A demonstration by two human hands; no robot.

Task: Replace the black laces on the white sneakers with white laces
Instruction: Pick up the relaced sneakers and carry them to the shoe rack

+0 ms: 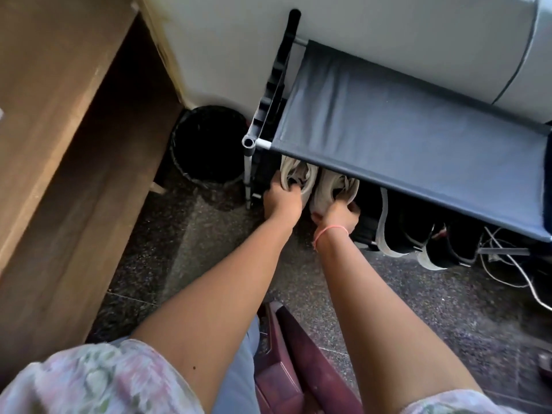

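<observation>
Two white sneakers sit side by side on the lower level of a shoe rack, heels toward me, their fronts hidden under the grey fabric shelf [403, 121]. My left hand [280, 198] grips the heel opening of the left sneaker [298, 174], fingers tucked inside. My right hand [337, 218], with a pink band on the wrist, holds the heel of the right sneaker [331, 186]. No laces show from here.
A black wastebasket [209, 144] stands left of the rack's post [248, 162]. Dark shoes [418, 237] with pale straps sit to the right on the same level, with white cables [513, 264] beyond. A wooden cabinet [59, 144] fills the left. The floor is dark speckled stone.
</observation>
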